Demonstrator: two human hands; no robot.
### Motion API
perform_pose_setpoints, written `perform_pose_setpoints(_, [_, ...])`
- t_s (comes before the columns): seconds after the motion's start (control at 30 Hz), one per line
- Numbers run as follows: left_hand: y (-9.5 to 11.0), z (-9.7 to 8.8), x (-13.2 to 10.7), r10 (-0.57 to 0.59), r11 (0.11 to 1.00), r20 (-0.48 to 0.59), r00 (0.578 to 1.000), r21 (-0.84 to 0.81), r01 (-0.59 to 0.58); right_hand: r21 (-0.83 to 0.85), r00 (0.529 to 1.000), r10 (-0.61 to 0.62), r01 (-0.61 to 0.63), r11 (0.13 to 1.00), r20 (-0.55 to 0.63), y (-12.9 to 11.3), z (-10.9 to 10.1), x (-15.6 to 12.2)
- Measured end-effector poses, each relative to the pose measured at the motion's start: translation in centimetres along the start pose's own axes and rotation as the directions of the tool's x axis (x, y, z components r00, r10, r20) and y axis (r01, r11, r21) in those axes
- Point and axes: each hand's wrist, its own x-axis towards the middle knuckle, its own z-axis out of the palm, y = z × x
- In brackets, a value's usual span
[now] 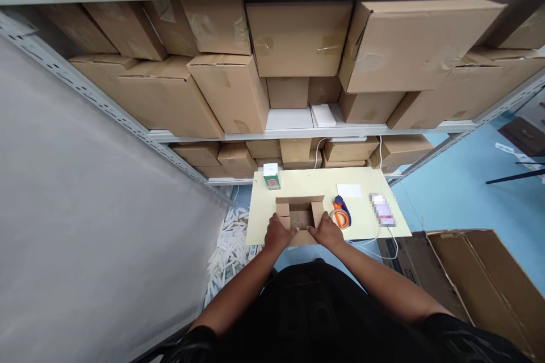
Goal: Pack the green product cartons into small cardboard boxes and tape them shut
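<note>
A small cardboard box [301, 215] stands on the pale yellow tabletop [259, 221] with its top flaps spread apart. Its inside shows bare brown board. My left hand [279, 234] grips the near left corner, thumb along the near edge. At the near right corner my right hand [327, 231] holds the box in the same way, the thumbs pointing toward each other. Just right of my right hand lies an orange and blue tape dispenser [343, 212] with a tape roll. A small green and white box [271, 176] stands upright behind and left of the cardboard box.
A white sheet [349, 190] and a pixelated phone-like object [382, 210] with a white cable lie on the table's right. Shelves [289, 135] of cartons rise behind. White scraps [227, 244] cover the floor at left; a large open carton [481, 283] sits at right.
</note>
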Motion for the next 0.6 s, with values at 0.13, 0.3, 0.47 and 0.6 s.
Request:
perform_pose_setpoints(0.13, [2.3,0.2,0.2,-0.201,0.968,-0.044,0.979,0.142,0.205,-0.07,0.999,0.023,-0.026,0.997,-0.042,-0.7,0.6,0.3])
perform_pose_setpoints(0.3, [1.6,-0.4,0.2,-0.167,0.985,-0.04,0.985,0.044,0.169,0.146,1.0,0.008,-0.008,0.989,-0.003,1.9,-0.2,1.1])
perform_pose_setpoints(0.47, [-1.5,-1.6,0.0,-0.173,0.831,0.052,0.983,-0.529,0.174,0.659,0.989,0.112,-0.147,0.738,0.095,5.8,-0.5,2.3])
perform_pose_setpoints(0.6, [-2.9,-1.6,-0.2,-0.301,0.704,0.124,0.946,-0.64,0.308,0.697,0.975,0.163,-0.222,0.682,0.151,7.1,0.4,2.6])
